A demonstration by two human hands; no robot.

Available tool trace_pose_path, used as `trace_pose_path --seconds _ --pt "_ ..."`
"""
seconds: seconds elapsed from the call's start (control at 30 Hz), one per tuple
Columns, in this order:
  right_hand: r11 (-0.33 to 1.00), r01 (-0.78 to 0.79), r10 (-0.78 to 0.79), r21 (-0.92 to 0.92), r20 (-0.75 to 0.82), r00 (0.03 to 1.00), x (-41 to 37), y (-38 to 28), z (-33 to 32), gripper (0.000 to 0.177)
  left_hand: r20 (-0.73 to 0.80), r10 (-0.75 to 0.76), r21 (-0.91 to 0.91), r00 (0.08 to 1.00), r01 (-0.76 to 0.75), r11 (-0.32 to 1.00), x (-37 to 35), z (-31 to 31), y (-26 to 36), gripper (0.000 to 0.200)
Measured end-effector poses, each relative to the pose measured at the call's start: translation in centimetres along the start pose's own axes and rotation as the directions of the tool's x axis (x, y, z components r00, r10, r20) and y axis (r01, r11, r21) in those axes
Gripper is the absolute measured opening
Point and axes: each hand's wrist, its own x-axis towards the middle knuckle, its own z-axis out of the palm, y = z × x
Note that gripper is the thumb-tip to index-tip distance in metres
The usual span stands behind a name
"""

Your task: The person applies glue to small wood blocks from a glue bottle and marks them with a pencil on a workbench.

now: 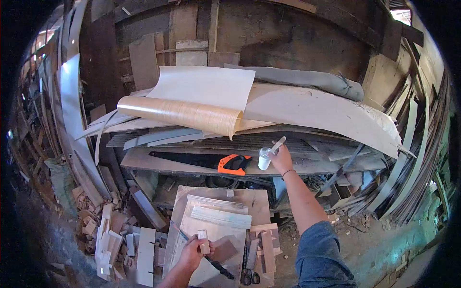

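My right hand (281,159) is stretched out to the bench, its fingers closed on a pale flat stick (278,144) held over a small white cup (264,159). Left of the cup lies a handsaw with an orange and black handle (232,164). Near the bottom, my left hand (192,251) grips a small wooden block (203,241) above the work board (259,201). A thin dark tool (218,267) lies slantwise by that hand. Stacked wood strips (221,217) rest on the board, with scissors (250,277) to the right.
On the bench shelf (307,166), above the saw, are large sheets (317,110) and a rolled wood-grain sheet (180,111). Wood offcuts (109,240) pile up at the left. Long strips (408,158) lean at the right.
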Motion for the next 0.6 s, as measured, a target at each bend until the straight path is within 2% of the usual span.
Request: trace_pose_path --seconds 0.07,0.17,0.27,0.43,0.6 --pt "0.981 0.067 -0.089 -0.183 -0.119 0.989 -1.0 -0.9 0.4 0.084 0.014 0.005 -0.012 1.000 -0.005 1.000 0.1 0.0 -0.1 0.026" --pt "0.997 -0.005 -0.006 -0.081 -0.132 0.991 -0.7 1.4 2.5 0.085 -0.015 -0.006 -0.014 1.000 0.006 1.000 -0.3 0.7 -0.4 0.025" --pt "0.993 -0.078 0.092 0.092 -0.158 0.983 -1.5 0.4 3.3 0.078 -0.013 0.006 -0.041 1.000 -0.007 0.999 -0.3 0.9 -0.7 0.025" --pt "0.987 -0.027 0.060 0.156 -0.211 0.976 -1.8 1.1 4.4 0.063 -0.027 -0.005 -0.033 1.000 0.004 0.999 -0.6 1.4 -0.1 0.025" --pt "0.986 0.048 0.001 0.157 -0.299 0.954 -3.9 1.5 5.0 0.060 0.020 0.029 -0.031 0.999 -0.028 0.999 0.2 1.7 -0.1 0.022"
